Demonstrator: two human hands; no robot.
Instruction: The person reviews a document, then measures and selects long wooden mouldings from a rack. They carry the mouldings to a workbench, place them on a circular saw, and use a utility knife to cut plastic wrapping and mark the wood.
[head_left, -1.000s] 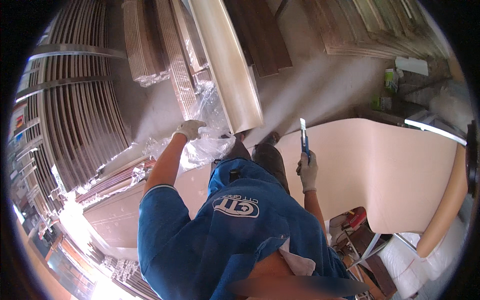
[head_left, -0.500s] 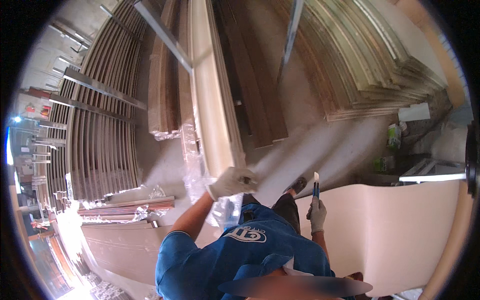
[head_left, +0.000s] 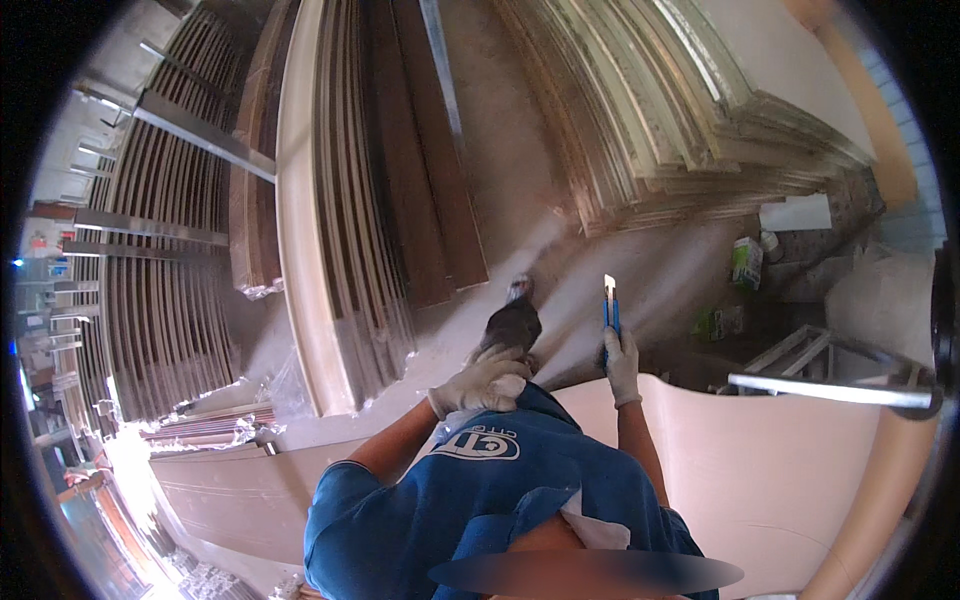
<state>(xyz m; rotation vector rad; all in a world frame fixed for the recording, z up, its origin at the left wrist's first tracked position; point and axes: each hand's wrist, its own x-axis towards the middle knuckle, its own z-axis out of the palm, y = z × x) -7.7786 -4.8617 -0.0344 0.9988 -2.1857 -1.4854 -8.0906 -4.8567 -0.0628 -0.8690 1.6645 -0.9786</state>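
Observation:
My gloved right hand [head_left: 622, 372] is closed round a blue utility knife [head_left: 611, 312]. Its bright blade sticks out past the fingers and points away from me. In front of my shirt, my gloved left hand [head_left: 482, 384] has its fingers curled against a pale crumpled wad [head_left: 506, 392] that looks like clear plastic wrap. More of that wrap shows under the wrist. Left of this hand stands a stack of long panels [head_left: 335, 300], the nearest with a pale cream face. The hand is apart from the stack.
Dark brown boards [head_left: 425, 210] and thick greenish panels [head_left: 640, 110] lean farther off. Racked panels [head_left: 165, 300] with metal bars stand at left. A large curved pale sheet [head_left: 760, 470] runs along my right, near a metal frame [head_left: 800, 355]. Loose wrap [head_left: 292, 388] lies by the stack.
My left hand has come away from the end of the cream panel and in toward my body. The knife in my right hand has moved forward, and my view has shifted rightward.

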